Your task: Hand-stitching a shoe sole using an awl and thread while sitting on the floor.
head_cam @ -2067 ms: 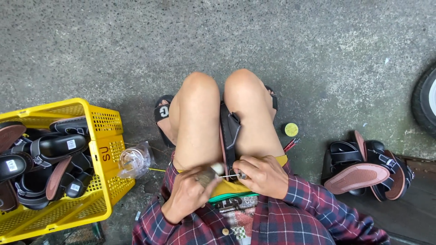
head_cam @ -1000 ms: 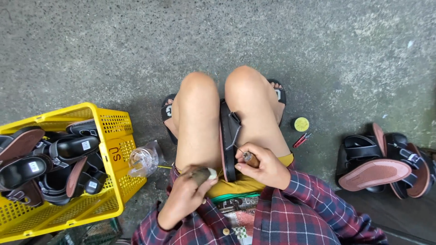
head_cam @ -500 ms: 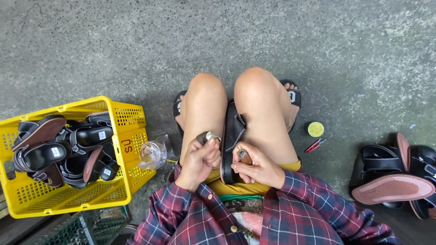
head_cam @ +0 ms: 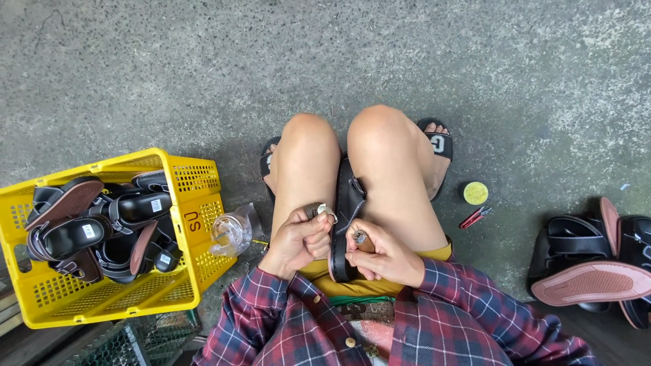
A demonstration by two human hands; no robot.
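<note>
Grey concrete floor (head_cam: 203, 68). Black sandal (head_cam: 344, 224) wedged between knees, long axis 12-to-6. Left hand (head_cam: 302, 238) at its 9, pinching small metal ring (head_cam: 327, 213); right hand (head_cam: 381, 254) at 4, clenched on brown-handled tool (head_cam: 362, 240), possibly awl.

Footwear workshop: sandal-filled yellow crate (head_cam: 186, 224), concrete floor (head_cam: 203, 68).

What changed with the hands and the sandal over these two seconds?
The left hand rose from the lap to the sandal clamped between the knees, now pinching a small metal piece at its edge. The right hand stayed against the sandal with its small tool. The yellow crate and the sandal pile look undisturbed.
</note>
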